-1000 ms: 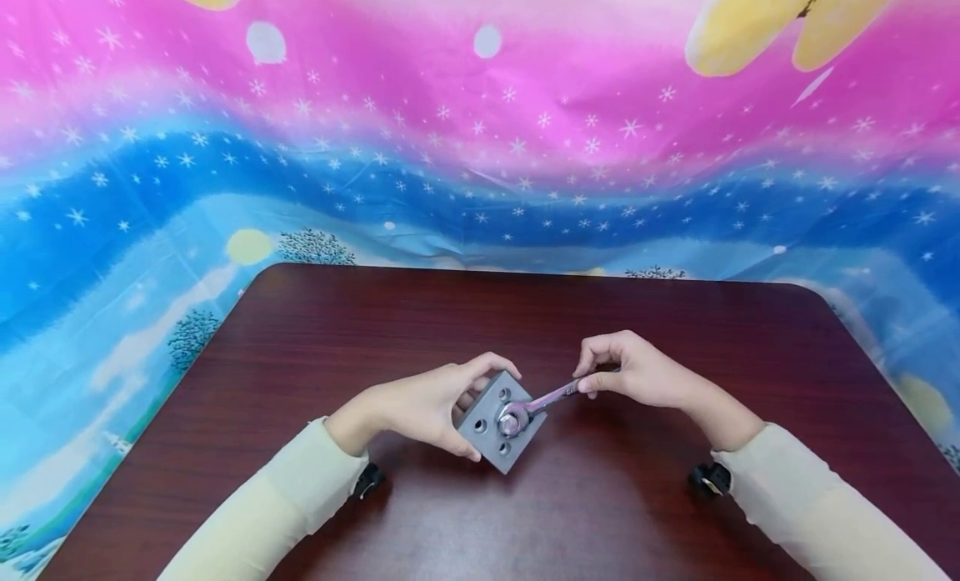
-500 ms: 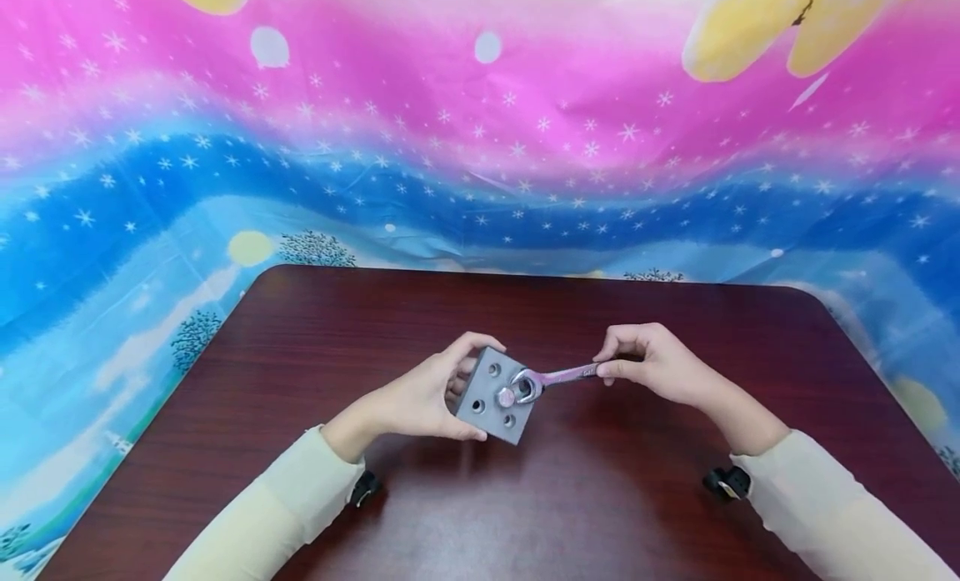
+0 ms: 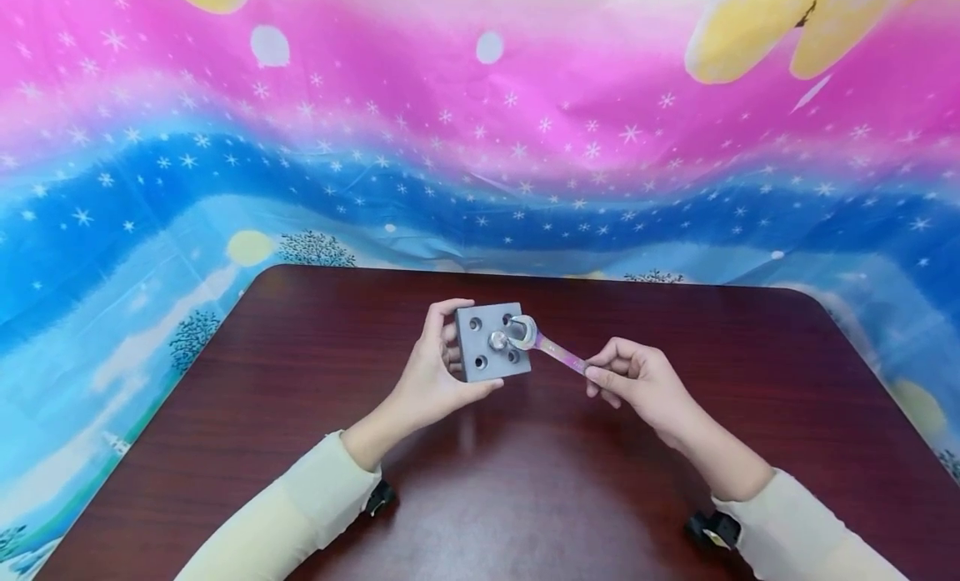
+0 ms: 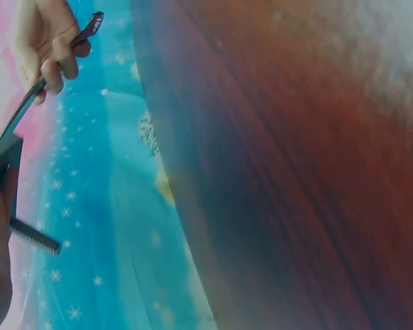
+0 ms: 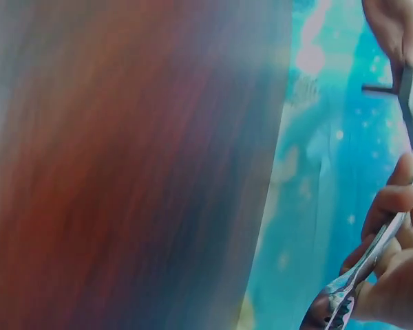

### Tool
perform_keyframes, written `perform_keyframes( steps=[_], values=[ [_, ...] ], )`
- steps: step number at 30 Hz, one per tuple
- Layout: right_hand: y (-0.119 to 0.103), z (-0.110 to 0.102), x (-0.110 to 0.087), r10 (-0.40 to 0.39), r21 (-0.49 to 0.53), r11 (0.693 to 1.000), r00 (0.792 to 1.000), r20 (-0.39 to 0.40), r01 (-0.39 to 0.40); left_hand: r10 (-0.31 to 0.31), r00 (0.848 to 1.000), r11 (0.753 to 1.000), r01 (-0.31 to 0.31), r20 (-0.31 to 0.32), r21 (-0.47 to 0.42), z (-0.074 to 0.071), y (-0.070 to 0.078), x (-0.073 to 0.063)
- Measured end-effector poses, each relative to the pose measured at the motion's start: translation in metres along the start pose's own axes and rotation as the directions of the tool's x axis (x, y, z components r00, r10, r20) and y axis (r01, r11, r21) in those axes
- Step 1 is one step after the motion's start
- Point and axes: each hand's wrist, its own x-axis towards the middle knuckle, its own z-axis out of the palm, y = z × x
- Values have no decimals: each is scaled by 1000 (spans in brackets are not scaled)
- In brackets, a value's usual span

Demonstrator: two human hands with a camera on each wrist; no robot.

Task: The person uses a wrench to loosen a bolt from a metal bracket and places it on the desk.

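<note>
My left hand [image 3: 423, 377] grips a grey square metal block [image 3: 481, 343] by its edges, thumb below and a finger above, over the table. A bolt [image 3: 498, 341] sits in the block's middle among several holes; its threaded shank [image 4: 36, 236] sticks out behind in the left wrist view. My right hand [image 3: 648, 389] pinches a shiny wrench [image 3: 560, 355] by the handle. The wrench's open end is at the right side of the bolt head; whether they touch I cannot tell. In the right wrist view, the wrench's other end [image 5: 334, 306] shows teeth.
Block and wrench are held above a dark red-brown wooden table [image 3: 360, 314] with rounded far corners. A patterned pink and blue cloth [image 3: 420, 147] hangs behind it. Black wrist cameras [image 3: 712, 529] are strapped under the sleeves.
The block has risen and turned so its edges stand nearly level. The wrench end has shifted off the bolt head to its right, and the handle now slopes down to the right.
</note>
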Motion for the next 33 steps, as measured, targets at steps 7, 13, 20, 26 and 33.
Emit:
perform_keyframes(
  steps=[7, 13, 20, 26, 33],
  values=[
    [-4, 19, -7, 24, 162, 987, 1000, -16, -21, 114, 982, 993, -108, -151, 50, 12, 1, 3],
    [-4, 26, -10, -22, 203, 979, 1000, -16, 24, 195, 959, 978, -175, -206, 109, 17, 2, 4],
    [0, 31, -10, -39, 179, 983, 999, -10, 40, 178, 962, 982, -161, -208, 94, 20, 2, 2],
    [3, 32, -7, -51, 167, 985, 999, 0, 51, 147, 973, 989, -140, -180, 51, 19, 4, 0],
    [7, 21, -1, -75, 89, 993, 996, 42, 71, 132, 991, 990, -130, -28, 61, 8, 6, -1]
  ],
)
